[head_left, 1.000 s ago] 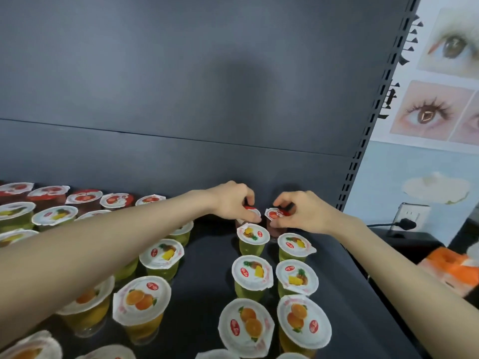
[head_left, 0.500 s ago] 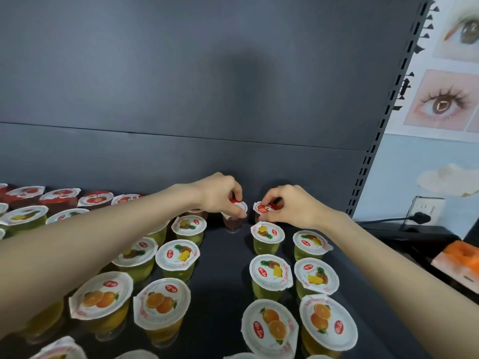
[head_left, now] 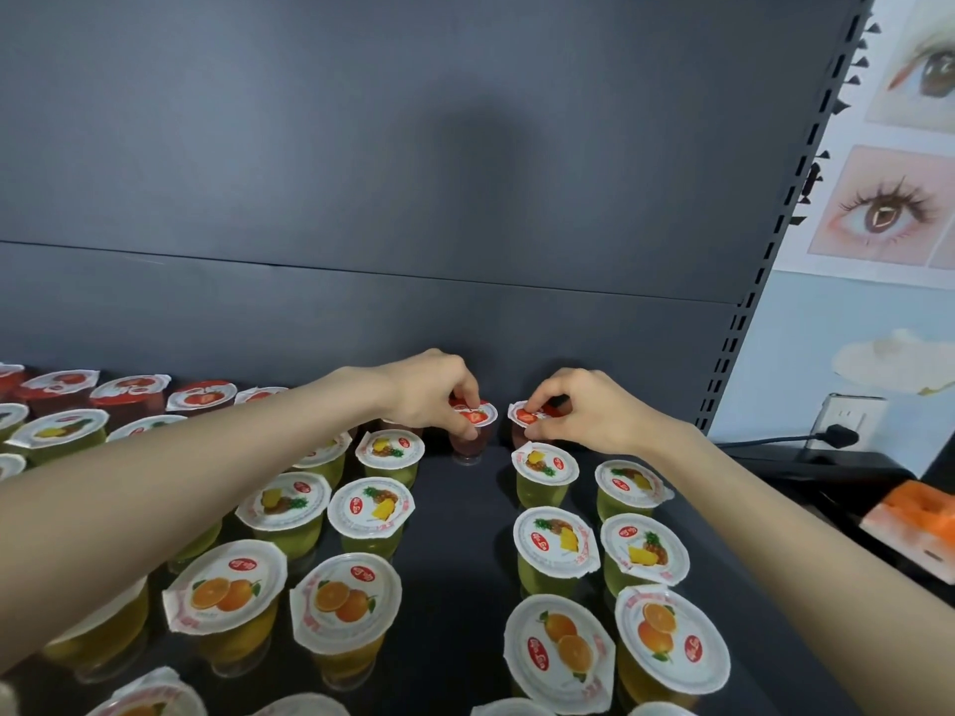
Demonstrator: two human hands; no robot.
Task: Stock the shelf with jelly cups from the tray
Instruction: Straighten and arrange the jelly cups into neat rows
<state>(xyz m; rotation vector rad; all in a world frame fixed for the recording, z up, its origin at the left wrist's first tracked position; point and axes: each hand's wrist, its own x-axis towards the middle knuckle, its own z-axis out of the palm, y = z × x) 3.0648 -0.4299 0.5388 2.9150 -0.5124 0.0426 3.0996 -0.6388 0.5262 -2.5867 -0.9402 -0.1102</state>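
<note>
Left hand [head_left: 429, 395]: fingers [head_left: 467, 392] pinch the lid rim of a strawberry cup [head_left: 473, 431] at the back of the shelf [head_left: 455, 534]. Right hand [head_left: 584, 410] pinches a second strawberry cup [head_left: 527, 417] the same way. Pineapple cups [head_left: 542, 465] sit just in front of both sets of fingers, so a sloppy pull-back could tip one. The second cup's body is mostly hidden, and the tray isn't in view.

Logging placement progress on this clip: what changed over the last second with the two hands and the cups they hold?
The left hand moved the left strawberry cup leftward into the open gap between columns; the right hand shifted the right strawberry cup left, behind a pineapple cup. Nothing was let go: fingers still pinch both lids. Other cups on the shelf stayed put.
</note>
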